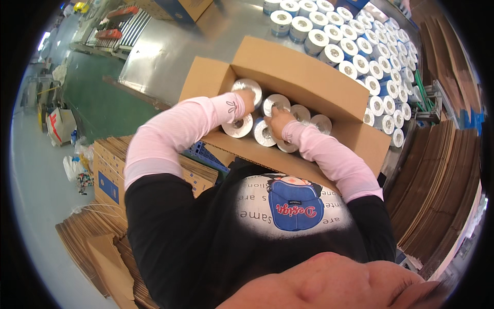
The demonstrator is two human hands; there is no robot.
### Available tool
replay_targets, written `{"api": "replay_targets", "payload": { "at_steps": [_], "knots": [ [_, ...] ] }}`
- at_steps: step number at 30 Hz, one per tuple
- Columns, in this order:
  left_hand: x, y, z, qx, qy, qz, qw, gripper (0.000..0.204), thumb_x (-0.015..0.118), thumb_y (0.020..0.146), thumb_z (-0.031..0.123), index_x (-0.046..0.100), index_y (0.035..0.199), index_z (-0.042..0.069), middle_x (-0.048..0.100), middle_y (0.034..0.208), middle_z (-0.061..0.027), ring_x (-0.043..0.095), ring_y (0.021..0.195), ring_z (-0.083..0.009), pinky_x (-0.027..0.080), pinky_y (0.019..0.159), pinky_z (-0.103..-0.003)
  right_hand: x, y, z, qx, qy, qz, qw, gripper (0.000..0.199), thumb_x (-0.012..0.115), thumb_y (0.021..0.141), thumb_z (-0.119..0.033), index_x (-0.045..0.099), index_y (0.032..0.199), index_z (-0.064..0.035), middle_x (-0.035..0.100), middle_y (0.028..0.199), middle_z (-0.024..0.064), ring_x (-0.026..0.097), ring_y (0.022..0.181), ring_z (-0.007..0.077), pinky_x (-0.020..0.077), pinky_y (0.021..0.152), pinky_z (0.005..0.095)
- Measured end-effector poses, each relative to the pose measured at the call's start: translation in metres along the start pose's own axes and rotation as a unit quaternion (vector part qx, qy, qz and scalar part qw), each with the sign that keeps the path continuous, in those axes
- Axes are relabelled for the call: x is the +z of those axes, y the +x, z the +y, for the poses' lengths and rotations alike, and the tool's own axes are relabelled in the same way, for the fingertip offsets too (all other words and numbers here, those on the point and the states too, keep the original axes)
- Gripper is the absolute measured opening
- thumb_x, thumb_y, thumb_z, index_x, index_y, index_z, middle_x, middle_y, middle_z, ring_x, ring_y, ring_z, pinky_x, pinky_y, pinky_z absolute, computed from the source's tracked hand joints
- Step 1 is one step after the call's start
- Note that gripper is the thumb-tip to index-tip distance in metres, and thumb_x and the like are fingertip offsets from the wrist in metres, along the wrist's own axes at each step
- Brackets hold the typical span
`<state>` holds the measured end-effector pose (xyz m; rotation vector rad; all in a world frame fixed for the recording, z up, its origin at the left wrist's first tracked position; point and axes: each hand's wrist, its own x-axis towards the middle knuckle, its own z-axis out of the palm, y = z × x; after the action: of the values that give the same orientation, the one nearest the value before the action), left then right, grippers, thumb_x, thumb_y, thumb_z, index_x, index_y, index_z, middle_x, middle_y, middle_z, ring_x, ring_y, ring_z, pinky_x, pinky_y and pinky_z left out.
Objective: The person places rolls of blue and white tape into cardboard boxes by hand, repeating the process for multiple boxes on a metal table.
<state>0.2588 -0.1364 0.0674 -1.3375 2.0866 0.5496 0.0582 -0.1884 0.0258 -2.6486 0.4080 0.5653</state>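
An open cardboard box (301, 77) stands in front of me with its flaps raised. Inside it, several white rolls in clear wrap stand on end in two rows. At the left end, my left hand (247, 100) is closed over the edge of a far-row roll (246, 86); its fingertips are partly hidden. My right hand (280, 122) grips a roll (276, 103) near the middle, with a digit at the core. Another roll (237, 126) sits just below my left hand, and one more (264, 134) lies beside my right hand. Pink sleeves cover both my forearms.
Many upright wrapped rolls (360, 64) crowd the metal table (170, 56) beyond and right of the box. Flattened cardboard stacks (427, 190) stand at the right, with more cardboard (92, 237) at the lower left. A roller conveyor (116, 33) is at the far left.
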Motion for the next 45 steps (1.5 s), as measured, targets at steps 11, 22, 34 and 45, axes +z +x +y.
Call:
{"api": "replay_targets", "payload": {
  "at_steps": [11,22,34,45],
  "knots": [
    [-0.155,0.023,-0.056,0.049,-0.403,0.243,0.881,0.034,0.057,0.089,0.011,0.06,0.123,0.006,0.067,0.108,-0.0104,0.063,0.1,-0.0211,0.049,0.091,-0.032,-0.063,-0.168,0.109,0.202,0.05,0.41,0.888,0.041,0.068,0.078,-0.018,0.06,0.117,-0.0073,0.056,0.124,0.0153,0.056,0.11,0.0346,0.0458,0.094,0.0429],
    [-0.176,0.308,0.103,0.001,-0.213,0.302,0.929,0.064,0.061,0.085,0.049,0.047,0.14,0.02,0.048,0.133,-0.0257,0.046,0.124,-0.04,0.039,0.103,-0.047,0.04,-0.189,0.22,0.39,0.218,0.536,0.716,0.027,0.062,0.084,-0.012,0.065,0.109,-0.0041,0.062,0.118,0.0153,0.058,0.108,0.0329,0.0446,0.096,0.043],
    [-0.226,0.362,0.094,-0.169,-0.188,0.077,0.964,0.064,0.076,0.065,0.052,0.064,0.119,0.02,0.06,0.123,-0.0122,0.057,0.116,-0.0279,0.043,0.099,-0.043,0.042,-0.163,0.351,0.463,0.042,0.108,0.879,0.037,0.055,0.086,-0.011,0.064,0.12,-0.0228,0.047,0.132,0.0145,0.036,0.133,0.0301,0.0222,0.11,0.057],
    [-0.224,0.183,-0.031,0.22,-0.821,0.224,0.477,0.035,0.066,0.087,0.017,0.059,0.118,0.003,0.064,0.11,-0.0081,0.062,0.098,-0.0182,0.051,0.085,-0.031,0.03,-0.249,0.34,0.408,0.351,0.449,0.714,0.05,0.068,0.079,-0.021,0.06,0.125,-0.0048,0.062,0.113,0.0141,0.061,0.103,0.03,0.0485,0.089,0.0377]
  ]
}}
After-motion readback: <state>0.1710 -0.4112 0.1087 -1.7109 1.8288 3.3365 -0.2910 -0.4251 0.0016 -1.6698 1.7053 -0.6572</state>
